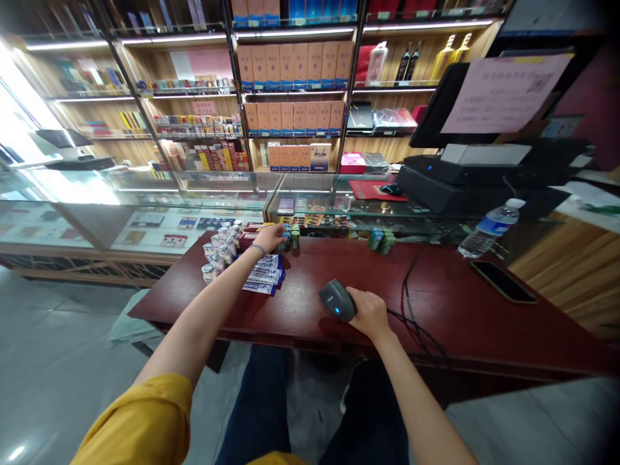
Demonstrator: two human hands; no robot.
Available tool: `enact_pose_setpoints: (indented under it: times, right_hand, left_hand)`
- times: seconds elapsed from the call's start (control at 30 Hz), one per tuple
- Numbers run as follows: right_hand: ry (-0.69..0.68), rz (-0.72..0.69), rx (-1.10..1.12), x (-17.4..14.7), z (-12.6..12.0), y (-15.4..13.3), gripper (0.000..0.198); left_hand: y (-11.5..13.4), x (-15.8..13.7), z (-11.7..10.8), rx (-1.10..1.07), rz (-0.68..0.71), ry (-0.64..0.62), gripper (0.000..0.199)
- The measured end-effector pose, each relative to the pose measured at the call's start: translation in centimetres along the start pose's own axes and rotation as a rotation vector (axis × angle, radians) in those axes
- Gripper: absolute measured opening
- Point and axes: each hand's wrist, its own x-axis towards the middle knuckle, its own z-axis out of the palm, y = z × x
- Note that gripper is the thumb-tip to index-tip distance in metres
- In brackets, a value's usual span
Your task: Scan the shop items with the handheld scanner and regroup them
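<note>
Dark scanner [334, 298], blue light [338, 310] glowing, in the right hand [369, 312]; green packs [295, 239] by the left hand [270, 239].

The head camera looks forward and down at table [334, 263] and nearby hands [369, 312]

The dark red table [339, 261] bears silver-capped jars [224, 252] on its left, beside blue-and-white packets [264, 278] (these overlap). Small green containers [295, 240] stand in 2 clusters near its far edge; a black cable [411, 321], 1 clear bottle [490, 231] and 1 phone [504, 282] occupy the right.
</note>
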Motion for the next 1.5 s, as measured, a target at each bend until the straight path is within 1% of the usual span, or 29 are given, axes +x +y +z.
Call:
enact_pose_setpoints:
  times: [0.1, 0.17, 0.3, 0.43, 0.53, 0.7, 1.03, 1.23, 1.37, 1.5]
  right_hand:
    - [-0.009, 0.007, -0.001, 0.0, 0.0, 0.0, 0.035]
    - [-0.01, 0.011, -0.004, 0.0, 0.1, 0.1, 0.035]
    - [0.012, 0.008, -0.01, 0.0, 0.1, 0.1, 0.034]
    - [0.015, 0.014, -0.016, 0.1, 0.1, 0.1, 0.033]
    - [0.026, 0.018, -0.014, 0.1, 0.1, 0.1, 0.032]
    - [0.054, 0.002, -0.001, 0.1, 0.2, 0.1, 0.031]
    - [0.046, 0.006, -0.002, 0.2, 0.2, 0.2, 0.03]
    - [0.025, 0.016, -0.003, 0.0, 0.3, 0.3, 0.032]
    - [0.026, 0.022, 0.003, 0.0, 0.2, 0.2, 0.033]
    - [0.037, 0.007, 0.003, 0.2, 0.1, 0.0, 0.033]
  left_hand:
    - [-0.5, 0.4, 0.8, 0.162, 0.023, -0.011, 0.027]
    - [-0.7, 0.6, 1.4, 0.227, 0.017, -0.01, 0.025]
    - [-0.7, 1.0, 2.1, 0.298, -0.015, -0.008, 0.023]
    - [-0.3, 1.4, 2.3, 0.347, -0.037, -0.007, 0.021]
    - [0.0, 1.5, 2.4, 0.397, -0.056, -0.032, 0.024]
    - [0.5, 1.5, 2.2, 0.461, -0.087, -0.047, 0.036]
    - [0.5, 1.9, 1.9, 0.481, -0.122, -0.078, 0.04]
    - [0.1, 2.2, 1.8, 0.458, -0.148, -0.05, 0.038]
    - [-0.3, 2.3, 1.8, 0.422, -0.134, -0.036, 0.04]
    - [-0.5, 2.3, 1.9, 0.402, -0.113, -0.007, 0.038]
